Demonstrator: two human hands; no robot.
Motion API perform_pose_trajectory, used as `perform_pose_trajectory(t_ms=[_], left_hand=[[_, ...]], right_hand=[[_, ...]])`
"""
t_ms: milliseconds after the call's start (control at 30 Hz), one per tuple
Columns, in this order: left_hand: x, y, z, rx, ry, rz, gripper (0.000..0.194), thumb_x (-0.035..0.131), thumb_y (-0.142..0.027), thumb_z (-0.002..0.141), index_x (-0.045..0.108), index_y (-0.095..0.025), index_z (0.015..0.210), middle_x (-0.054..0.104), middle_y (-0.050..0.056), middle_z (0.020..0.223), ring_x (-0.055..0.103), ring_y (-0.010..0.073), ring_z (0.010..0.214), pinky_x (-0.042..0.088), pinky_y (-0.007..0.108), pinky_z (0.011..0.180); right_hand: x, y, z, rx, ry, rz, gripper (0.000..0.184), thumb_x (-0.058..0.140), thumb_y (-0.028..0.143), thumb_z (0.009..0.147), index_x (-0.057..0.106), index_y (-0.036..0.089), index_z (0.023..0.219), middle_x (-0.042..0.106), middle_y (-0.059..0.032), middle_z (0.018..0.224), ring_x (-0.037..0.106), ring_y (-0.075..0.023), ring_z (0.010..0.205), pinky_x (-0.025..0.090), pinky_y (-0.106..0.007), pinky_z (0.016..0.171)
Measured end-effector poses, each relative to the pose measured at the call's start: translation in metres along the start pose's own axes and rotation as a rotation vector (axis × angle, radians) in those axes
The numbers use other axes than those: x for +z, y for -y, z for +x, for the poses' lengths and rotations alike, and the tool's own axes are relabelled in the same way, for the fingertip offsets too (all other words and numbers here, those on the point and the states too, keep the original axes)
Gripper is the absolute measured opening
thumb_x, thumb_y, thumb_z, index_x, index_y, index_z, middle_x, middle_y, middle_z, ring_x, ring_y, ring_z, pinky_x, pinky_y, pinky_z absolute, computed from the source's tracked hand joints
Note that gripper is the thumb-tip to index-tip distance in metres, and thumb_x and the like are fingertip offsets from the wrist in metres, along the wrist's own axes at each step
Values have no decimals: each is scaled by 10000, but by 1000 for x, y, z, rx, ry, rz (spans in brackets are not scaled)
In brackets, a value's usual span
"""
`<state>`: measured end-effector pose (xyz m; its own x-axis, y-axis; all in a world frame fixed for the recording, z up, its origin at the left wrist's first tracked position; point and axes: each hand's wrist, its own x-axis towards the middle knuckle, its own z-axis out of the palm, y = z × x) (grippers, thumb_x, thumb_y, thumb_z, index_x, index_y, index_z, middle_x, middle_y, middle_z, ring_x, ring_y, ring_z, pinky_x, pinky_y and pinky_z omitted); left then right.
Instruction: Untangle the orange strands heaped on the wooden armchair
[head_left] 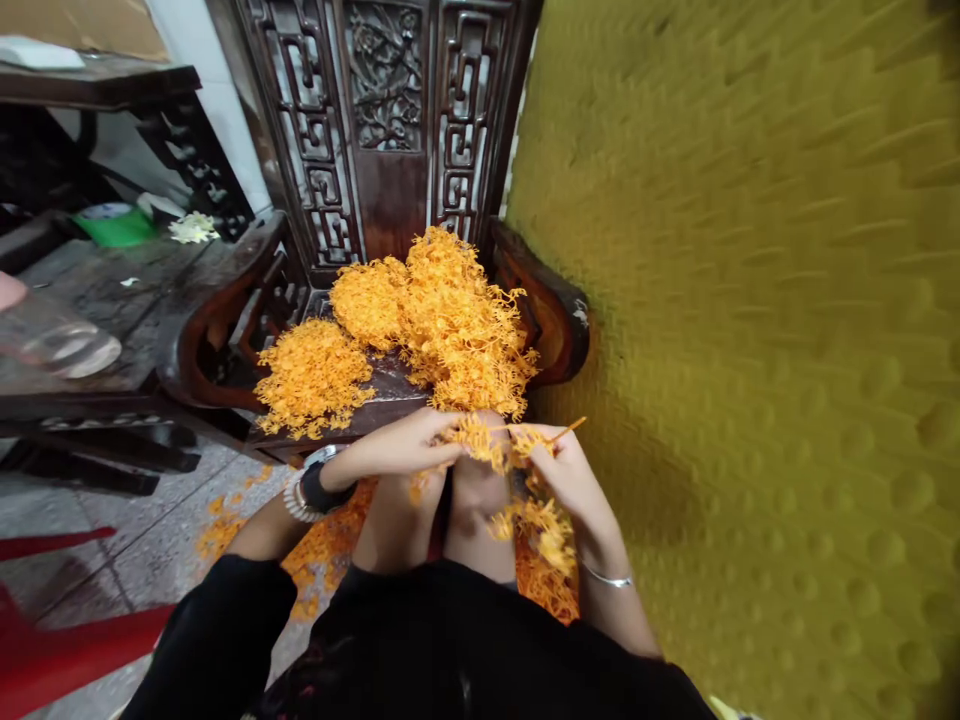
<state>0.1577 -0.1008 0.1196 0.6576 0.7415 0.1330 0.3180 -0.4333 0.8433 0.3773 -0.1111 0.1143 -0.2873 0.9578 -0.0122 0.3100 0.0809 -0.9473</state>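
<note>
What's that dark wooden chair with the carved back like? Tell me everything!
The dark brown, glossy wooden chair stands upright beside a mustard-yellow dimpled surface. Its back has a branch-carved panel between geometric lattice strips, and its arms are curved. Frilly orange clumps rest on its seat, hiding much of it.

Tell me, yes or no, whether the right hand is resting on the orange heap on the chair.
No, the right hand holds an orange sprig in front of the orange heap, not on it.
</note>
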Motion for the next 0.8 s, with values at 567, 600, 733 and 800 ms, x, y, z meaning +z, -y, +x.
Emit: perform_pose_trajectory(t_ms=[567,600,733,800], left_hand=[[-26,-54,-141,-137,231,421,240,309,-251,973,548,-233,976,651,17,770,556,146,617,336,271,573],[-26,-55,-142,-146,222,419,237,317,-257,972,553,-232,961,650,16,765,557,144,619,339,268,573],[-29,-58,-142,-203,176,339,253,365,-311,961,581,-215,869,620,8,676,521,124,546,328,255,534],[-35,-58,-146,-248,200,227,280,404,-325,945,583,-201,769,588,4,607,479,110,493,315,246,506]], right_hand=[[-10,58,-18,-146,845,-290,442,441,439,921,499,154,588,452,19,546,363,-77,507,298,-221,500],[-10,60,-18,-151,839,-306,452,434,458,921,522,155,598,464,13,547,369,-82,509,305,-225,501],[-17,63,-19,-155,833,-359,474,434,505,910,576,166,610,490,-1,537,402,-96,500,341,-242,501],[-32,61,-18,-137,726,-386,473,477,542,875,586,183,588,502,-13,521,433,-107,487,361,-255,491]])
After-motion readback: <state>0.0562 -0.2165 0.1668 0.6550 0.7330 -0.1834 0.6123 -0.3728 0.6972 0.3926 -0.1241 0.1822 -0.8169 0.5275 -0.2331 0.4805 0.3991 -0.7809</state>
